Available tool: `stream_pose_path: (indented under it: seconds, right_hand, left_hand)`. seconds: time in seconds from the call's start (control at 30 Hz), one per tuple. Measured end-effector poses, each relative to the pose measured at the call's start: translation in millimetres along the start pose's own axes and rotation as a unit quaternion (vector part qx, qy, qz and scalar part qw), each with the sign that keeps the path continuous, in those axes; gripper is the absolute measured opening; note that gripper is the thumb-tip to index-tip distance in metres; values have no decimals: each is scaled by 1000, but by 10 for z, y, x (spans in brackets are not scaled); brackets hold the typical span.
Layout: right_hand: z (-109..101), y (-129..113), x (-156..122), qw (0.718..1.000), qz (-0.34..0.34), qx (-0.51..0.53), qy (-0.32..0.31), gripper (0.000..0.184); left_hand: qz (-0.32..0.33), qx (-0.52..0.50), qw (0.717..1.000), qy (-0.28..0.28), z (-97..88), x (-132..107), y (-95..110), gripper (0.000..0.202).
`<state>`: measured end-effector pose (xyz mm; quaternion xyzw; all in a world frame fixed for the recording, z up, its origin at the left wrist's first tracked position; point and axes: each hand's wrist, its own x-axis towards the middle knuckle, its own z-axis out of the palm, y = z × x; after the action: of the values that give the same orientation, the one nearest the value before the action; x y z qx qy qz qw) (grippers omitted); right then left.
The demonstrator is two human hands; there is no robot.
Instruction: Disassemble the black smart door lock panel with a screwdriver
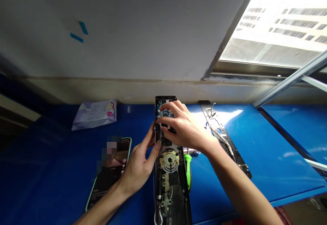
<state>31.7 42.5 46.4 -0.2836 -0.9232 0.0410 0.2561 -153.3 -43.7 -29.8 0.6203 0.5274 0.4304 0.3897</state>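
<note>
A long black door-lock body [170, 180] lies opened on the blue table, its brass round mechanism and a blue circuit board [163, 110] exposed. My left hand [140, 165] grips the lock's left edge, thumb and fingers pressed against it. My right hand [182, 126] rests over the upper part, fingers curled and pinching at the circuit board area; what the fingertips hold is hidden.
A phone [109, 170] with a lit screen lies left of the lock. A green-handled screwdriver [188, 170] sits at its right side. A black metal plate [224, 139] with a white cable lies further right. A tissue pack [95, 114] is by the wall.
</note>
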Motion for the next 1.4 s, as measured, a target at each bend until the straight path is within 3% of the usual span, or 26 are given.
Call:
stream_pose_path:
  seconds: [0.13,0.43,0.9,1.03,1.13,1.27,1.4]
  right_hand:
    - [55,34,22,1000,-19,-18,18,15]
    - [139,106,42,994,-108,-5,34,23]
    - [120,101,-5,986,-153,-29,61,22]
    - [186,12,20,988,-143,-16,51,22]
    - [225,-29,32,992,-120,-13,39,25]
    - [156,-30,38,996,-86,0,34,19]
    - [-20,5,22,999,-21,3,26,16]
  left_hand:
    - [-4,2,1000,4,2,-1,8,66]
    - [-3,-12,1000,-3,7,10,-21,68]
    - [-9,-12,1000,19,21,-12,-50,72]
    - [31,6,995,99,42,-23,-76,77]
    - [80,62,987,127,35,-12,-88,71]
    - [119,129,978,117,1,-7,-51,71]
    - [128,154,977,71,0,-19,13,63]
